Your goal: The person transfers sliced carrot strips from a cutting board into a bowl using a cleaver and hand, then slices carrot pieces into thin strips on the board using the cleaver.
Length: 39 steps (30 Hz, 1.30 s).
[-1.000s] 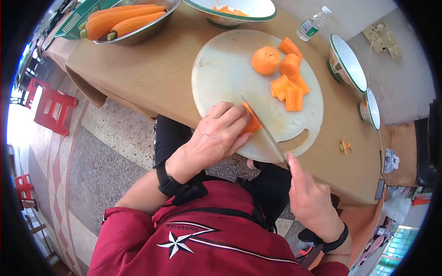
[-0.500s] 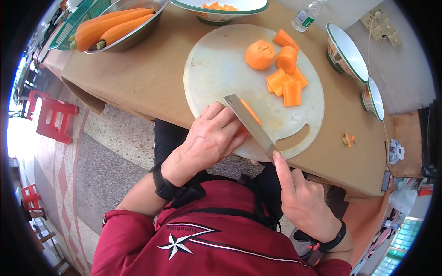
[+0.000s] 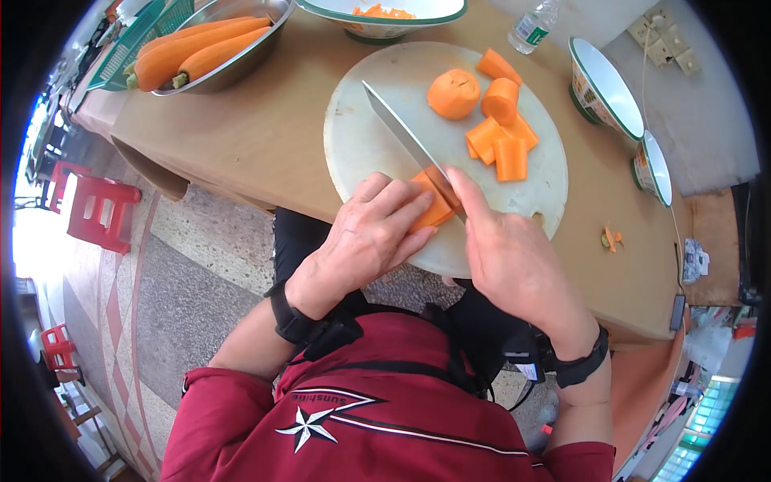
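My left hand (image 3: 365, 233) is closed on a carrot piece (image 3: 434, 210), pressing it to the near side of the round white cutting board (image 3: 377, 104). In my right hand (image 3: 514, 253) is a knife (image 3: 399, 132), its handle hidden by the fingers. The blade crosses the carrot piece and points up and left over the board. Cut carrot chunks (image 3: 511, 159) lie in a cluster on the right of the board, near a thick, rounded carrot end (image 3: 454, 94).
A metal bowl (image 3: 233, 68) with whole carrots (image 3: 197, 56) stands at the upper left by a green basket (image 3: 132, 52). A patterned bowl (image 3: 385, 30) holds orange bits. To the right are a water bottle (image 3: 532, 28), two tilted bowls (image 3: 606, 88) and carrot scraps (image 3: 612, 238).
My right hand has moved up and left, bringing the knife farther across the board and onto the carrot piece. More of the piece shows now. My left hand stays nearly in place.
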Motion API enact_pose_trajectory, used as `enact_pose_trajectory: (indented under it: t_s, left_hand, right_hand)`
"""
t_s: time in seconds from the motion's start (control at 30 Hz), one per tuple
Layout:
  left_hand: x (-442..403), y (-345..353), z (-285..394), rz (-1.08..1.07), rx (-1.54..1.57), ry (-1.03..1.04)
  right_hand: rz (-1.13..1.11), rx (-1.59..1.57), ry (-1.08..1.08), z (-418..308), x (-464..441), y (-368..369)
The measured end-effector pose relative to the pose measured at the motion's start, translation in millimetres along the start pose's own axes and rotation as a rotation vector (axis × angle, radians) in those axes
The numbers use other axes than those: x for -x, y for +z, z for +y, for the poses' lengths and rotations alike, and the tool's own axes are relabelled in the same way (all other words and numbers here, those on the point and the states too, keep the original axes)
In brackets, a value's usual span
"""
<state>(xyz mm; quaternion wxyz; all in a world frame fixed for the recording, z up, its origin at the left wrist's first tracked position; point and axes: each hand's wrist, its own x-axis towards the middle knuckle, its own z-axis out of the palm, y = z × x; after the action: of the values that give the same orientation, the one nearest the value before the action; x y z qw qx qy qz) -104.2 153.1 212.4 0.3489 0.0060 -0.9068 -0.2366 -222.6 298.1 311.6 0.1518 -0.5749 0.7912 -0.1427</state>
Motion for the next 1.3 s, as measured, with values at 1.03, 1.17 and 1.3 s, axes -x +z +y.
enact_pose_trajectory:
  t_s: [1.03,1.17,1.3]
  left_hand:
    - [1.5,1.3,-1.1,0.001,-0.014,-0.011]
    - [0.8,1.2,-1.2,-0.007,0.006,-0.019]
    - [1.0,2.8,-2.8,0.022,0.006,0.024]
  right_hand:
    - [-0.040,-0.033,0.117,-15.4,43.6,-7.9]
    - [-0.009,0.040,0.073,-10.1,18.3,3.0]
    - [0.022,0.042,-0.007,-11.3,-16.1,4.9]
